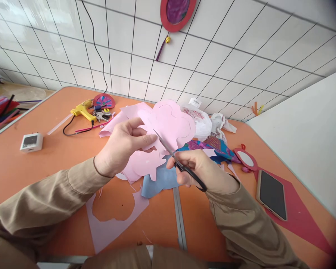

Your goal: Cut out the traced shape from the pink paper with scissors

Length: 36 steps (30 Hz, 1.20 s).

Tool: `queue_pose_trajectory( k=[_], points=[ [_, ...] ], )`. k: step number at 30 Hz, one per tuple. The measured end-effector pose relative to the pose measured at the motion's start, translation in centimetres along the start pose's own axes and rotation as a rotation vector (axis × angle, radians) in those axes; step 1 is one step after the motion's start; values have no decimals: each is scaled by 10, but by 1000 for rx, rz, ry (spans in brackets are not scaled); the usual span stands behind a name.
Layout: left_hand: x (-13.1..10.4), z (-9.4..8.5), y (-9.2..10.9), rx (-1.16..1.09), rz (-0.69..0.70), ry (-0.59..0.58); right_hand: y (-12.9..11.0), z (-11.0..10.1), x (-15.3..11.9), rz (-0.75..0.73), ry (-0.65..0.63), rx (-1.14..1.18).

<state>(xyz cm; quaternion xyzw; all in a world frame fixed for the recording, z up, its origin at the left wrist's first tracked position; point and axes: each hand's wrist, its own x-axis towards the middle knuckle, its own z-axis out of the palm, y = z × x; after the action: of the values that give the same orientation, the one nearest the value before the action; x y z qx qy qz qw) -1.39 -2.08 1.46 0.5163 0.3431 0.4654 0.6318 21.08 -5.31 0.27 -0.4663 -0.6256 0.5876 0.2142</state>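
A pink felt-like sheet (170, 121) with a drawn curvy outline is pinched between the thumb and fingers of my left hand (131, 136). My right hand (197, 168) grips black-handled scissors (168, 147), whose blades lie across the sheet's lower edge close to my left thumb. Below my hands lie cut pink pieces (142, 164), one with a pointed star-like edge, on top of a light blue piece (159, 181). Nearer me rests a pink offcut (109, 231) with a rounded hole cut out of it.
A yellow glue gun (84, 111) and keys (102, 115) lie at back left, a white charger (31, 142) farther left. Behind the sheet sits a white plastic bag (201, 123). On the right, a phone (272, 194) rests on red sheet material (302, 216), beside a red-rimmed oval (245, 158).
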Motion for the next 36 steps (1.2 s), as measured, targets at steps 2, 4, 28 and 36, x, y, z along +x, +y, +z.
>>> queue_pose_trajectory(
  k=[2,4,28,36],
  points=[
    [1,-1,1,0,5,1,1,-3,0,0,-26,-7],
    [1,-3,2,-7,24,-7,1,-5,-1,10,-37,-33],
    [6,-12,10,115,106,-76,-8,-22,-2,-387,714,-74],
    [8,-11,-1,210,42,-232,3,-18,19,-451,503,223]
  ],
)
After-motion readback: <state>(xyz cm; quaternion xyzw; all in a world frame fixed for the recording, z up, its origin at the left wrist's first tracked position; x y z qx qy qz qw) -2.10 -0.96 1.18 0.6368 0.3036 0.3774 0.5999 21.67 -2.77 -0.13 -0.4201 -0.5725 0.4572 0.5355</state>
